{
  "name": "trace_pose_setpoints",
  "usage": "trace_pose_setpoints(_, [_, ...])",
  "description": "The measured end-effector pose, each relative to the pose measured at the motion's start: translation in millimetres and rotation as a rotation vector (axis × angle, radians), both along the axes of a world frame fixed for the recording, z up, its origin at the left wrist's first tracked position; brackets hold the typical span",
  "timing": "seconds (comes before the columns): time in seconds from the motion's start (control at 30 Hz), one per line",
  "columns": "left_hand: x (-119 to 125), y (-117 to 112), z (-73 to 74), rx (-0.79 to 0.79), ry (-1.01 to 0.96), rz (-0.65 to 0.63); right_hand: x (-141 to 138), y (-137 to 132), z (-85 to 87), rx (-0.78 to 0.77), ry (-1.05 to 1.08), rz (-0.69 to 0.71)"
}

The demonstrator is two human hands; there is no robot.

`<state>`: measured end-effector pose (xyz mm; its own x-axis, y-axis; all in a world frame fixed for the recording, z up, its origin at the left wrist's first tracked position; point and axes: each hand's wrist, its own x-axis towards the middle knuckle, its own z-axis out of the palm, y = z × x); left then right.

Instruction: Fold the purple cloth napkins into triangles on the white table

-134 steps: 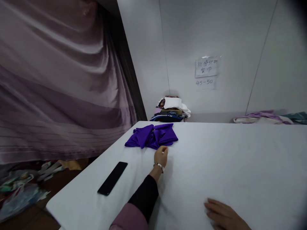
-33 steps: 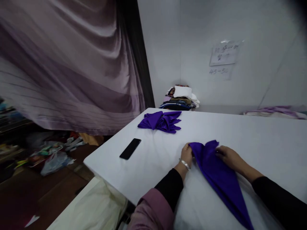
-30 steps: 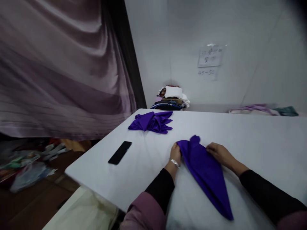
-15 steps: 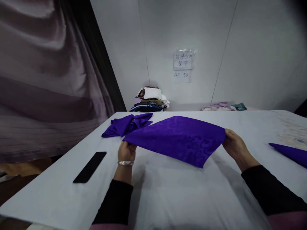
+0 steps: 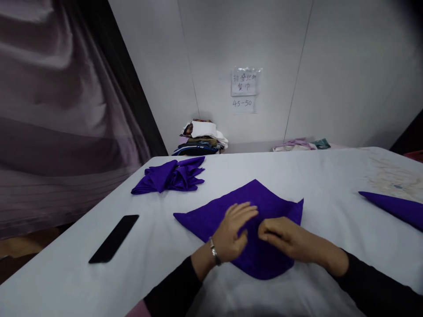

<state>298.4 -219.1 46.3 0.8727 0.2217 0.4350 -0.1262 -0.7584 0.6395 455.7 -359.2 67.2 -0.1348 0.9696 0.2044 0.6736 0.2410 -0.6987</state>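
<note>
A purple cloth napkin [image 5: 211, 215] with a faint sheen lies in front of me on the white table. Its far corner points away, and its right edge curls upward beside my right hand. My left hand [image 5: 233, 231], a silver bracelet at its wrist, is over the napkin's near middle with fingers stretched out and nothing in them. Just right of it, my right hand [image 5: 284, 235] has its fingers curled closed at the napkin; the cloth pinched in them is mostly hidden by the hand.
Crumpled purple napkins [image 5: 170, 176] lie at the table's far left. A black phone-like slab [image 5: 114, 238] rests at left. On the right is a narrow folded purple cloth [image 5: 396, 209]. Behind the table [image 5: 330, 176] stand folded fabrics [image 5: 201, 138] and a wall with a paper sign [image 5: 243, 86].
The napkin, held stretched in the air between both hands, has come down onto the table. My left hand has let go of its corner and moved right; my right hand has moved left and nearer.
</note>
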Motion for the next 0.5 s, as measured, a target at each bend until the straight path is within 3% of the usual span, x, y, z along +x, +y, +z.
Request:
trace_pose_setpoints(0.07, [12,-19,2.5,0.073,0.072,-0.155,-11,-4,-0.3,-0.010,-0.025,0.052])
trace_pose_setpoints(0.2, [18,-26,1.0,0.203,0.133,-0.264,-13,-20,-1.3,-0.063,-0.049,0.061])
trace_pose_setpoints(0.37, [11,-4,-8.8,0.292,0.153,-0.268,3,-39,-0.2,-0.248,-0.055,-0.089])
trace_pose_setpoints(0.5, [-6,24,9.5,0.191,0.236,-0.179,19,-42,-7.0,-0.334,-0.080,-0.128])
